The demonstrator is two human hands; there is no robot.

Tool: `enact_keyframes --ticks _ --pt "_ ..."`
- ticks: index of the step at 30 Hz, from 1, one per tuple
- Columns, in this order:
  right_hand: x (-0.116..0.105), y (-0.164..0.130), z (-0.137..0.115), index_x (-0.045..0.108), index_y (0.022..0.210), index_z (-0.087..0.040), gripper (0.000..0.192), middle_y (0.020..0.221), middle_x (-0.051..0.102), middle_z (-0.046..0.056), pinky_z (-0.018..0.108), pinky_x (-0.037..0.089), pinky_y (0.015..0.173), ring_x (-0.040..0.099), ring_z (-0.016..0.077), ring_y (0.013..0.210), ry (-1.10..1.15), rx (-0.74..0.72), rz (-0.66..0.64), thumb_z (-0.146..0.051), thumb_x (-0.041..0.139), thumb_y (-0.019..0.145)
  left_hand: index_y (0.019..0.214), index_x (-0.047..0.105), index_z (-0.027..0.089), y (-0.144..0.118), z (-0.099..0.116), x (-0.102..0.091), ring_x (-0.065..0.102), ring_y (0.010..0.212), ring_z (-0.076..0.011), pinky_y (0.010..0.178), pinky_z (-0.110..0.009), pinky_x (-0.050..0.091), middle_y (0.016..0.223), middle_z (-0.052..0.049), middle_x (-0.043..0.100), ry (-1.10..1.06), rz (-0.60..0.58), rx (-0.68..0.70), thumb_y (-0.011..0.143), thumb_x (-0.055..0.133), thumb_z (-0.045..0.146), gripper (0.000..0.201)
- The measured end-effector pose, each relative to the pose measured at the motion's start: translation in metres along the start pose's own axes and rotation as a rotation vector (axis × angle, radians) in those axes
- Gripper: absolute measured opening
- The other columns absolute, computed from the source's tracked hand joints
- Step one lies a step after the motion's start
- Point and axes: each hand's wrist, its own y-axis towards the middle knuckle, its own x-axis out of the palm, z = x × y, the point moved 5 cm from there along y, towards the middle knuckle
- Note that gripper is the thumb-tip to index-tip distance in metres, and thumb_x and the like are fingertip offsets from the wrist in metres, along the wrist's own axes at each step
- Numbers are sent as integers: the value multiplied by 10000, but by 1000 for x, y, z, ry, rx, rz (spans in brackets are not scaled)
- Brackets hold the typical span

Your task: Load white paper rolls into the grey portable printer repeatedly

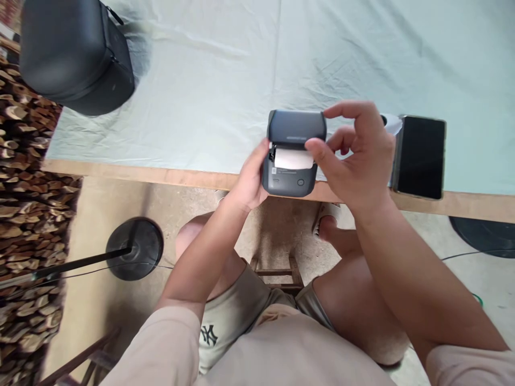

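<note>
So there's a little dark label-printer-looking gadget held right over the front edge of the desk, lid up, with a white paper roll sitting in the bay. Left hand is wrapped around its left side, thumb along the edge. Right hand has the lid's right end pinched between thumb and index finger, the other fingers kinda curled. Just beyond that hand there's a black-screened phone lying near the desk edge, plus some white thing next to it, mostly hidden so can't tell what it is. Big black zip case sits at the far left, well apart from the gadget, and there's stacked firewood down that side.
</note>
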Motion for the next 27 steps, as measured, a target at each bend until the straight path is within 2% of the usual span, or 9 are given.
enact_keyframes --ticks 2,5,7,10,12,16,19,23,27 --pt "-4 -1 -5 517 1073 -232 380 670 542 -9 289 455 629 562 110 653 113 2 76 -581 560 927 1167 668 219 -1 -1 3 588 1363 -294 1064 -395 593 1179 -32 737 9 -60 -5 931 606 556 416" --pt "-9 0 -10 461 1011 -237 286 834 638 6 284 469 666 661 125 831 189 -49 137 -503 550 954 1120 686 203 -3 -2 3 602 1346 -296 1070 -397 591 1168 -45 740 13 -86 -18 927 628 546 398" --pt "-8 2 -12 503 965 -229 204 942 670 23 309 488 744 672 147 924 49 -102 71 -430 537 952 1125 687 200 -4 -1 4 628 1312 -289 1052 -389 601 1157 -43 740 25 -78 -13 917 659 525 387" --pt "0 5 -11 634 881 -210 207 891 672 65 395 488 866 634 215 968 -316 -113 -105 -358 496 924 1160 681 216 -7 1 7 691 1204 -274 948 -346 636 1129 -33 741 69 -107 -10 869 732 509 416" --pt "3 5 -10 690 900 -210 238 867 657 87 420 482 857 607 239 942 -472 -57 -208 -355 501 898 1182 675 233 -8 1 9 726 1117 -256 851 -307 645 1102 -29 744 119 -146 -15 867 726 530 436" --pt "7 4 -11 700 1040 -258 288 861 624 86 438 485 802 570 224 811 -612 66 -395 -441 611 837 1193 671 239 -8 2 10 747 1006 -220 732 -246 616 1071 -32 744 176 -183 -18 873 702 566 459" --pt "5 6 -9 695 1086 -280 349 773 567 69 473 484 843 569 225 792 -623 162 -443 -445 695 779 1171 683 221 -8 2 11 749 938 -198 670 -221 589 1051 -37 739 180 -207 -23 860 722 557 460" --pt "-3 9 -11 684 1059 -252 383 809 631 29 386 474 807 488 108 673 -306 131 -339 -335 727 688 1164 677 220 -8 0 8 745 1021 -230 711 -242 610 1048 -30 742 112 -130 -24 844 748 546 462" --pt "-26 13 0 623 1044 -239 406 861 639 27 230 326 529 459 64 612 400 305 -108 -307 670 646 1115 677 216 -5 -4 0 715 1148 -271 889 -342 643 1077 -32 751 37 -40 -20 870 709 560 424"
